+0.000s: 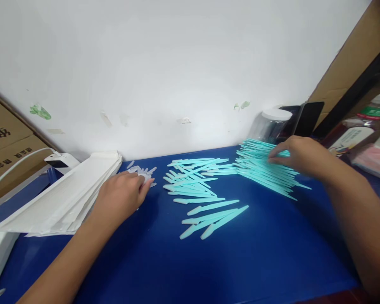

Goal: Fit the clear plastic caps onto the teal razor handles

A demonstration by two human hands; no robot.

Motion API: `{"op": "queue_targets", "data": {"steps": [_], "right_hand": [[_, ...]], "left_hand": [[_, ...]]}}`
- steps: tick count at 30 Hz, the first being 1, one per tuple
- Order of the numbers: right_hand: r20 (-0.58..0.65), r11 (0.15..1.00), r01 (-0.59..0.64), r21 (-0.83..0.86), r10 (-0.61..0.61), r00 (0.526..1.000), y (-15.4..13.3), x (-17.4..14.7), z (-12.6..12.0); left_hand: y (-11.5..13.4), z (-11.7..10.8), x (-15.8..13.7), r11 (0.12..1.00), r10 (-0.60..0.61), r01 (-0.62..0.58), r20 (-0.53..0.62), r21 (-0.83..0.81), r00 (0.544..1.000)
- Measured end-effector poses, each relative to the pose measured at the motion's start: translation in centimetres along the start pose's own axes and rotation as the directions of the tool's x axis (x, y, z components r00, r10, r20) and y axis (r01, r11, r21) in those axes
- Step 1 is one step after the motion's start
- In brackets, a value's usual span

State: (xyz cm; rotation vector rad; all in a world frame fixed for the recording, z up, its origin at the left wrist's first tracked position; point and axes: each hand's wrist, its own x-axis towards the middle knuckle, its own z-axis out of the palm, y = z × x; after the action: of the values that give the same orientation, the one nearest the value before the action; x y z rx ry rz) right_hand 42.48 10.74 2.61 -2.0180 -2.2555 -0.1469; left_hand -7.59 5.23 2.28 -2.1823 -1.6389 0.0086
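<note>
My left hand (pixel 123 192) is over a small heap of clear plastic blade caps (pixel 148 172) near the wall. Its fingers are curled and the thumb is bent in beside them; the fingertips are hidden, so what they hold does not show. At the right, my right hand (pixel 296 156) reaches onto a thick pile of teal eyebrow razors (pixel 256 162), thumb and forefinger slightly apart against the handles. Between both hands lie more loose eyebrow razors (pixel 190 185), several spread singly toward the front, with pale blade ends pointing left.
A stack of white paper sleeves (pixel 69 190) lies left of my left hand. Behind the razor pile stands a clear jar (pixel 272 122) with a white lid, beside a dark phone-like slab (pixel 308 118). A bottle (pixel 354 131) is at the right. A white wall backs the blue tabletop (pixel 177 266).
</note>
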Motion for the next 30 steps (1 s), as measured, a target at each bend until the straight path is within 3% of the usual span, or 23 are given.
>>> {"op": "queue_targets", "data": {"steps": [3, 6, 9, 12, 14, 22, 30], "right_hand": [[-0.039, 1.0, 0.012, 0.016, -0.011, 0.999, -0.7, -0.2, -0.2], [-0.133, 0.973, 0.135, 0.185, -0.112, 0.985, -3.9, -0.9, -0.7], [-0.091, 0.797, 0.285, 0.532, -0.281, 0.955, -8.5, -2.2, -1.1], [0.055, 0.645, 0.311, 0.699, -0.481, 0.875, -12.1, -3.5, -0.8], [0.115, 0.6, 0.299, 0.742, -0.553, 0.825, -13.4, -4.1, -0.3], [0.234, 0.613, 0.269, 0.743, -0.615, 0.753, -14.1, -4.8, 0.9], [0.24, 0.633, 0.291, 0.718, -0.616, 0.75, -14.1, -5.1, 0.8]], "left_hand": [[-0.4, -0.4, 0.1, 0.997, -0.07, 0.067, 0.086, 0.039, 0.994], [-0.5, -0.5, 0.3, 0.993, -0.111, 0.105, 0.151, 0.044, 0.982], [-0.5, -0.4, 0.4, 0.992, -0.129, 0.124, 0.194, 0.037, 0.972], [-0.5, -0.3, 0.5, 0.988, -0.153, 0.145, 0.219, 0.051, 0.964], [-0.6, -0.2, 0.4, 0.986, -0.163, 0.152, 0.207, 0.071, 0.965], [-1.9, 1.0, 0.1, 0.99, -0.131, 0.118, 0.194, 0.079, 0.972], [-2.8, 1.3, -0.2, 0.994, -0.113, 0.114, 0.164, 0.006, 0.98]]}}
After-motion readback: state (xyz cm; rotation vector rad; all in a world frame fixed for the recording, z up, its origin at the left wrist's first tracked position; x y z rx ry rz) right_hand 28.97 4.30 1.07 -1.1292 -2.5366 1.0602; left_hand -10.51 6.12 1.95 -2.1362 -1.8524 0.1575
